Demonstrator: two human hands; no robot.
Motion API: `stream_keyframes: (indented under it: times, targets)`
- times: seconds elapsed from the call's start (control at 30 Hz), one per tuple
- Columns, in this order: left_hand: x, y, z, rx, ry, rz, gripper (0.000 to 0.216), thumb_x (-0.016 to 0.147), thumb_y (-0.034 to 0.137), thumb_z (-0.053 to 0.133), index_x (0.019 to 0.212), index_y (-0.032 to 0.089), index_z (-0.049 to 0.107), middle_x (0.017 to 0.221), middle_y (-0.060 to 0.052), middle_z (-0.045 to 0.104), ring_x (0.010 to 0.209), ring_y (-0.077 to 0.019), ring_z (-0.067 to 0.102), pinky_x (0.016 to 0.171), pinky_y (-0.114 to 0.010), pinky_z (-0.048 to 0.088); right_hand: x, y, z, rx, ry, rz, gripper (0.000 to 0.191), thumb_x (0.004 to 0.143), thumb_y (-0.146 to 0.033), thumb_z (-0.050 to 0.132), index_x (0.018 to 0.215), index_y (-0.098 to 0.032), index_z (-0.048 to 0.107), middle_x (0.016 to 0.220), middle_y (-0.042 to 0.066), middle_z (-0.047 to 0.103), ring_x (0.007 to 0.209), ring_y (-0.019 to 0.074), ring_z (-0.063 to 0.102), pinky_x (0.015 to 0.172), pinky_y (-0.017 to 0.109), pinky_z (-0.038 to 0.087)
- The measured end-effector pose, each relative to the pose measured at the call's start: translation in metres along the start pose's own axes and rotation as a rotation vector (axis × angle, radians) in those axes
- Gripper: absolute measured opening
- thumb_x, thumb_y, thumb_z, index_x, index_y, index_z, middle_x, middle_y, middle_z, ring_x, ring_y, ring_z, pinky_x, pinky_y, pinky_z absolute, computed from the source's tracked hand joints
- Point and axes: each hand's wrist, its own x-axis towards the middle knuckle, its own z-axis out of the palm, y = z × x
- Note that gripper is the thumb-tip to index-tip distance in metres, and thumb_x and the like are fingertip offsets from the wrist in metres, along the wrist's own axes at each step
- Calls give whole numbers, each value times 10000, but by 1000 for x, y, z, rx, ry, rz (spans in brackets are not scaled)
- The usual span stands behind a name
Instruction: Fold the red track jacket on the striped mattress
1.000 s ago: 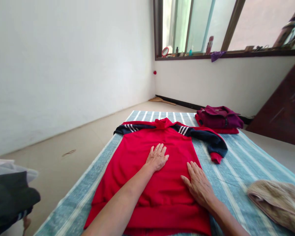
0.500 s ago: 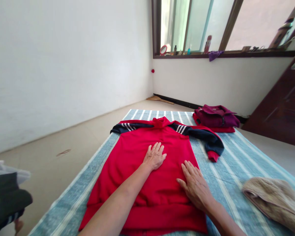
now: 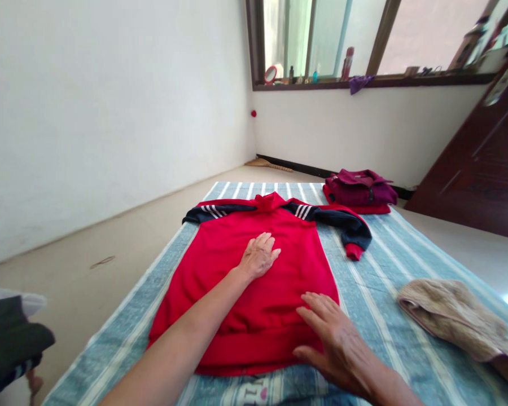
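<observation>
A red jacket (image 3: 220, 254) with navy sleeves and white stripes lies spread flat, collar away from me. My left hand (image 3: 259, 256) rests flat on its middle, fingers stretched out. Near the jacket's lower right edge is my right hand (image 3: 336, 338), fingers apart and holding nothing; whether it touches the fabric I cannot tell. The jacket's right sleeve bends out over the cloth, its red cuff toward me. Part of the lower left hem is hidden behind my left forearm.
The jacket lies on a blue-and-white striped cloth (image 3: 376, 282). Folded purple and red clothes (image 3: 359, 189) sit at the far right corner, a beige cloth item (image 3: 452, 313) at the right. Dark and white clothes (image 3: 12, 332) show at the left edge. A brown door (image 3: 478, 163) stands at right.
My right hand has moved back toward the jacket's hem, its fingers spreading wider. My left hand stays on the middle of the jacket. The whole view has shifted slightly.
</observation>
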Motion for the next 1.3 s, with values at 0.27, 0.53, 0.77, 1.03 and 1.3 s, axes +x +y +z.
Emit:
stream_keyframes:
  times: [0.27, 0.53, 0.77, 1.03, 1.3]
  targets:
    - [-107, 43, -64, -286, 10, 320, 203, 919, 304, 424, 910, 197, 597, 855, -40, 640, 835, -159, 594, 776, -280, 476, 3, -16, 2, 28, -158, 4, 112, 846, -107, 495, 822, -195, 559, 925, 38, 586, 910, 197, 533, 872, 390, 419]
    - [-182, 77, -63, -353, 102, 260, 199, 892, 173, 438, 711, 218, 508, 665, -3, 580, 629, -135, 530, 560, -237, 440, -1, -20, 15, -50, -141, -19, 173, 786, -120, 584, 937, -197, 549, 990, 57, 564, 981, 240, 490, 894, 399, 376]
    - [-198, 82, -50, -293, 190, 222, 198, 864, 103, 407, 775, 191, 560, 735, -36, 625, 679, -153, 590, 629, -254, 508, 11, -14, 10, 50, -122, -29, 172, 866, -79, 439, 760, -187, 521, 798, 32, 548, 762, 175, 499, 715, 302, 379]
    - [-192, 94, -32, -437, 279, 207, 246, 820, 121, 471, 1012, 161, 621, 1060, -121, 665, 951, -221, 634, 843, -322, 532, 26, -12, -8, 242, -5, 86, 171, 880, -133, 442, 740, -191, 520, 694, -4, 526, 647, 127, 482, 614, 237, 343]
    - [-136, 127, -14, -1762, 63, -682, 189, 695, 319, 678, 722, 132, 665, 669, -44, 648, 674, -194, 615, 663, -305, 518, 34, -18, -15, 239, 157, 15, 210, 906, -157, 397, 813, -193, 583, 683, 10, 557, 647, 127, 520, 614, 226, 373]
